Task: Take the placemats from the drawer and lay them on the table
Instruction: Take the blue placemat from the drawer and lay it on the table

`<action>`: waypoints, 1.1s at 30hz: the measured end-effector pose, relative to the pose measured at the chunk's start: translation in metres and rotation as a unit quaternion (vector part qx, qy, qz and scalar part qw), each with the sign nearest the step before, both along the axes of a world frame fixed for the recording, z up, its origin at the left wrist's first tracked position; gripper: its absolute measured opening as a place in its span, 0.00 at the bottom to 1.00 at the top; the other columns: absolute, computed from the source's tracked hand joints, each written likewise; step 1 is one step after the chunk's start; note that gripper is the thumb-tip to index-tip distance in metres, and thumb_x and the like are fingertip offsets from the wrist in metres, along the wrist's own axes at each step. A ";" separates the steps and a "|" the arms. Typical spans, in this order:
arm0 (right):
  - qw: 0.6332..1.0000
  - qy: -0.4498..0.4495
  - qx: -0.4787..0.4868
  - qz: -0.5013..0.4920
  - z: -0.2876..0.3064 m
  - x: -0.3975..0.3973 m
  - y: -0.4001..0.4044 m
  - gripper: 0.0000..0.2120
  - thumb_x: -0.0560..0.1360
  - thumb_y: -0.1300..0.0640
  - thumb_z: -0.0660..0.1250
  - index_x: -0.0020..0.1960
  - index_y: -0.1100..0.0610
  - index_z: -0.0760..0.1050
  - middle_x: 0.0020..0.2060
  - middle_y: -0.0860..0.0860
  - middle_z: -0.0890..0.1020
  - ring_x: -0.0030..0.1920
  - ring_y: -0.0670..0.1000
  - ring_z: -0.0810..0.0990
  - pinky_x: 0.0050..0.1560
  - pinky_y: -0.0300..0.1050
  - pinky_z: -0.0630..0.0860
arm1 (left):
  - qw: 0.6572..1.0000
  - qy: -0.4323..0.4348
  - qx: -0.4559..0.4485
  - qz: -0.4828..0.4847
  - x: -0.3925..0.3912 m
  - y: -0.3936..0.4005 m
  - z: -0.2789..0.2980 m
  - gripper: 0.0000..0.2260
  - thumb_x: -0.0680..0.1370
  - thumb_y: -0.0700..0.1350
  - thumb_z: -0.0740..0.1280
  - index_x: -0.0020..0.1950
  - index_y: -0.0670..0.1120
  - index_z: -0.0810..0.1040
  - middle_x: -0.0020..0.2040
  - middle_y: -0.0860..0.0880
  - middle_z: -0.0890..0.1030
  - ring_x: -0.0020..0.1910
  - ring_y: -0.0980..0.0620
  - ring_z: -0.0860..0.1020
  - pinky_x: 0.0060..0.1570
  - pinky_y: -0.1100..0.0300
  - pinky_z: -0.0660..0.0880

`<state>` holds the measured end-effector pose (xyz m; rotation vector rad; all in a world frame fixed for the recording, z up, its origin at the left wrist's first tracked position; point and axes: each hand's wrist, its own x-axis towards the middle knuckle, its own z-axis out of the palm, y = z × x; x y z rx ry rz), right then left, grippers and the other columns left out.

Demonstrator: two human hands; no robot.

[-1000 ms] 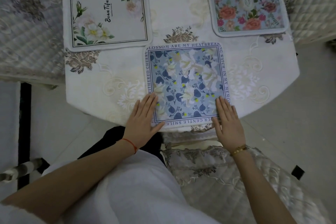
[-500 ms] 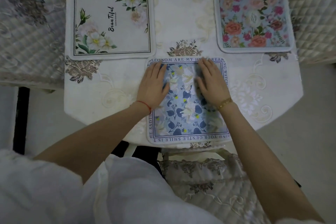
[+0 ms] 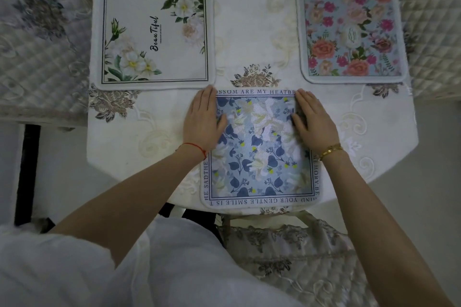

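- Three placemats flat on the table (image 3: 249, 20), which wears a pale embroidered tablecloth (image 3: 129, 137).
- Blue leaf-patterned placemat (image 3: 259, 154) at centre frame, near edge reaching the table's near edge, lettering running round its border.
- Left hand (image 3: 203, 119) palm down on the upper left corner of the blue mat, fingers straight and pressed together, thumb angled inward onto the print; outer fingers over the mat's left border, whether on mat or cloth cannot be told.
- Right hand (image 3: 313, 119) palm down on the upper right corner, fingers straight and close together, thumb pointing inward across the pattern.
- Red string (image 3: 197, 148) round the left wrist; gold bracelet (image 3: 330, 151) round the right.
- White placemat (image 3: 153, 35) with pale flowers and script lettering, upper left of frame, its lower right corner just beside the left fingertips.
- Pink-and-orange rose placemat (image 3: 351, 32), upper right of frame, well apart from the white one.
- Quilted chair cushions: one at far left (image 3: 37, 45), one at far right (image 3: 434, 27), one at bottom centre (image 3: 294, 257) below the table edge.
- White sleeve (image 3: 112, 269) filling the lower left.
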<state>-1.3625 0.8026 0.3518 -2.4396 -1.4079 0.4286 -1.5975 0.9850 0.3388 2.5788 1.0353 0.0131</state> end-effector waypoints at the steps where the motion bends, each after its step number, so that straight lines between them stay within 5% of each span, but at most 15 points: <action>1: 1.000 -0.002 -0.002 -0.016 0.001 0.000 -0.002 0.26 0.80 0.51 0.58 0.75 0.58 0.59 0.74 0.54 0.63 0.75 0.53 0.58 0.74 0.51 0.59 | 1.000 -0.005 -0.010 0.016 -0.001 -0.001 0.001 0.29 0.81 0.53 0.56 0.76 0.38 0.57 0.77 0.41 0.60 0.76 0.43 0.58 0.76 0.51 0.54; 4: 0.999 0.003 0.002 -0.038 0.004 -0.010 -0.002 0.27 0.80 0.48 0.57 0.75 0.60 0.59 0.74 0.55 0.63 0.75 0.54 0.57 0.75 0.52 0.57 | 0.999 -0.023 -0.020 0.013 -0.005 -0.010 0.008 0.28 0.80 0.52 0.54 0.75 0.37 0.58 0.75 0.40 0.62 0.75 0.43 0.59 0.76 0.50 0.55; 10: 0.996 0.000 -0.039 0.080 -0.003 -0.056 -0.005 0.29 0.82 0.46 0.55 0.78 0.55 0.51 0.77 0.50 0.53 0.77 0.50 0.47 0.77 0.48 0.48 | 0.998 -0.014 -0.023 -0.049 -0.015 -0.053 0.006 0.28 0.81 0.52 0.53 0.77 0.41 0.54 0.78 0.43 0.58 0.77 0.46 0.54 0.76 0.51 0.53; 15: 0.999 -0.001 -0.036 0.019 -0.003 -0.052 -0.030 0.29 0.82 0.46 0.55 0.78 0.54 0.50 0.77 0.49 0.52 0.77 0.48 0.48 0.76 0.44 0.46 | 0.998 0.032 0.004 -0.048 -0.034 -0.053 -0.003 0.29 0.82 0.55 0.52 0.78 0.42 0.51 0.79 0.45 0.54 0.78 0.48 0.52 0.76 0.51 0.53; 22: 0.997 0.004 -0.030 -0.075 0.005 -0.045 -0.078 0.26 0.81 0.52 0.58 0.75 0.60 0.58 0.75 0.55 0.61 0.76 0.54 0.56 0.74 0.53 0.57 | 1.000 0.007 -0.028 0.005 -0.054 -0.052 0.004 0.29 0.81 0.53 0.54 0.77 0.38 0.55 0.77 0.42 0.58 0.77 0.44 0.56 0.77 0.52 0.51; 28: 0.999 0.029 -0.026 -0.002 0.007 -0.116 -0.092 0.28 0.81 0.50 0.58 0.77 0.56 0.53 0.77 0.52 0.56 0.77 0.50 0.49 0.76 0.47 0.50 | 0.997 -0.020 -0.023 -0.076 -0.075 -0.088 0.016 0.28 0.81 0.52 0.54 0.77 0.39 0.56 0.77 0.42 0.59 0.77 0.46 0.56 0.76 0.51 0.54; 33: 0.999 0.025 -0.030 -0.036 -0.002 -0.132 -0.104 0.28 0.81 0.48 0.55 0.78 0.55 0.51 0.77 0.49 0.53 0.77 0.47 0.47 0.76 0.42 0.46 | 0.993 0.039 -0.006 -0.109 -0.090 -0.119 0.007 0.30 0.81 0.55 0.51 0.78 0.40 0.51 0.79 0.44 0.53 0.78 0.47 0.50 0.76 0.50 0.55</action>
